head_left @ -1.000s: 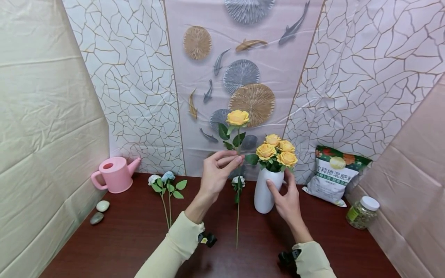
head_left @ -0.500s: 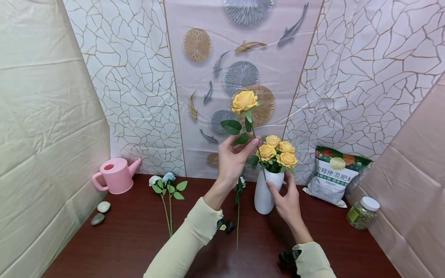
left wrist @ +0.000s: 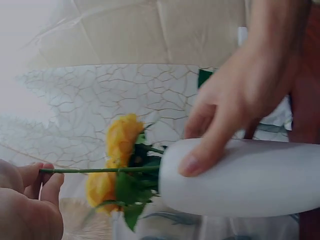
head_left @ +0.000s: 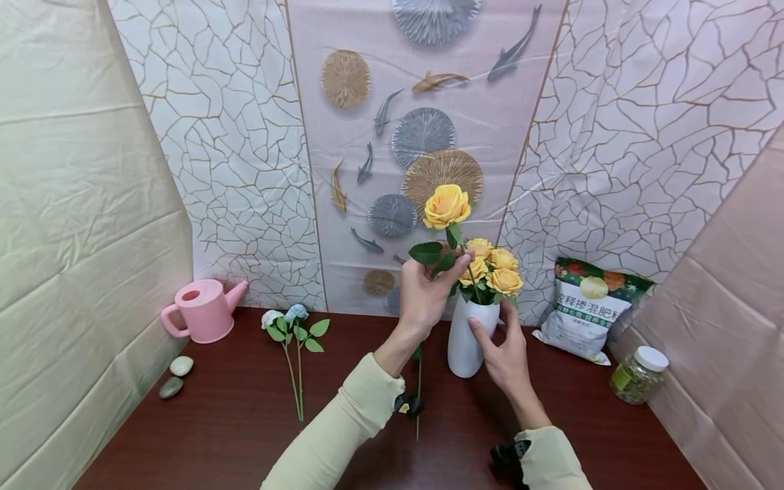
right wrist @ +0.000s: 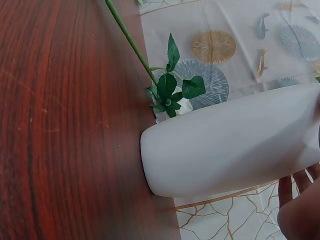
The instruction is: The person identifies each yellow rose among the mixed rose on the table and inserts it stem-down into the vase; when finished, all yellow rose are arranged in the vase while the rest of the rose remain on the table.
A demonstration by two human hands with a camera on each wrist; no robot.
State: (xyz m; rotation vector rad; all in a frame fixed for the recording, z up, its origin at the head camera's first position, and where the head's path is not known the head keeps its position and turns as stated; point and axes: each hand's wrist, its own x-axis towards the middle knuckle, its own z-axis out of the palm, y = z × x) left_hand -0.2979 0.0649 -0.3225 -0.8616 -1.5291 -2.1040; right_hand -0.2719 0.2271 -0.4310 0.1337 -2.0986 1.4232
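Observation:
My left hand [head_left: 425, 292] pinches the stem of a yellow rose [head_left: 447, 206] between thumb and fingers, above and left of the white vase [head_left: 467, 340]. In the left wrist view the green stem [left wrist: 95, 170] runs past the yellow roses [left wrist: 122, 140] to the vase mouth, its lower end out of sight there. My right hand [head_left: 507, 350] grips the upright vase near its top, thumb in front. Several yellow roses [head_left: 505, 280] stand in the vase. A white flower [right wrist: 184, 106] with a green stem lies on the table beside the vase base.
At the left stand a pink watering can [head_left: 205, 309] and two stones [head_left: 181, 366]. A white and a blue flower [head_left: 297, 312] lie near the middle left of the dark table [head_left: 233, 422]. A fertilizer bag [head_left: 588, 309] and a lidded jar [head_left: 639, 376] are at the right.
My left hand has carried the rose rightward, first up and then down, bringing its stem to the vase mouth. The right hand has stayed on the vase.

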